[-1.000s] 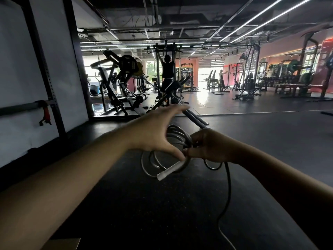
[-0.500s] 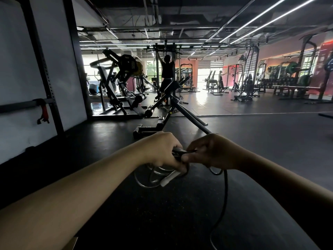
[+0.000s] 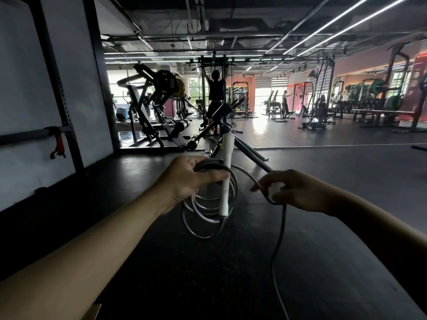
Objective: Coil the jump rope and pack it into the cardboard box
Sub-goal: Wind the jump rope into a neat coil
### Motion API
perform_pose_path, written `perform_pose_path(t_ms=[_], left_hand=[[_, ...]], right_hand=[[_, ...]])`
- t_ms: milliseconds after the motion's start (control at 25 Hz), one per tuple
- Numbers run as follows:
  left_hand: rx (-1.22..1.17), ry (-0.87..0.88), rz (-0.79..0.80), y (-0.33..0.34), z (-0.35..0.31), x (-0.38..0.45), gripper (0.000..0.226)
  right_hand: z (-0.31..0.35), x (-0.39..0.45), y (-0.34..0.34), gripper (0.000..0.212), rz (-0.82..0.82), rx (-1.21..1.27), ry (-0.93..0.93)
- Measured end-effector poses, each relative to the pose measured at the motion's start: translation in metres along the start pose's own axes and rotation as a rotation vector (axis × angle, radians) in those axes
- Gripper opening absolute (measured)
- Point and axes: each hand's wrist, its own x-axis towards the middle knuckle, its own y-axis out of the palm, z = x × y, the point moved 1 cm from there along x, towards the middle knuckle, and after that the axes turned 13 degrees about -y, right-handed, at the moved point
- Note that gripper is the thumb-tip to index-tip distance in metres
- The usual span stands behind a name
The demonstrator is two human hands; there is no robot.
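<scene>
My left hand [image 3: 188, 181] is closed around the top of the coiled grey jump rope [image 3: 205, 212], whose several loops hang below the fist. The rope's white handle [image 3: 225, 174] stands nearly upright against the coil, held in the same hand. A little to the right, my right hand [image 3: 292, 190] pinches the loose strand of the rope [image 3: 278, 241], which arcs from the coil to the fingers and then drops to the floor. A tan corner of the cardboard box [image 3: 93, 312] shows at the bottom edge, under my left forearm.
I stand on a black rubber gym floor [image 3: 208, 273]. A white panelled wall with a black rack upright [image 3: 60, 84] runs along the left. Weight machines [image 3: 161, 107] and an angled bench frame [image 3: 231, 135] stand ahead. A person [image 3: 216, 93] hangs from a pull-up bar farther back.
My hands have come apart: the right slid out to the right along the loose strand. The left now holds the coil alone, and the white handle has swung from slanting below the fist to upright.
</scene>
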Motion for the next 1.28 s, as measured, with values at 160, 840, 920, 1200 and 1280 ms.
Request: perform_pose_path(t_ms=[160,840,920,1200,1280], left_hand=[[-0.26,0.06,-0.134,0.024,0.0,0.004,0.027],[-0.549,0.033,-0.306,0.047,0.013,0.006,0.029],[-0.503,0.037,-0.232,0.04,0.018,0.005,0.049],[0.421,0.187,-0.181,-0.02,-0.015,0.007,0.117],[0.643,0.17,0.072,-0.012,-0.034,0.009,0.095]], right_hand=[[0.01,0.008,0.017,0.041,-0.012,-0.058,-0.008],[0.051,0.04,0.067,0.026,-0.85,0.762,0.063],[0.048,0.04,0.063,0.026,-0.78,0.7,0.036],[0.027,0.036,0.037,0.021,-0.37,0.221,-0.075],[0.031,0.039,0.036,0.021,-0.296,0.188,-0.158]])
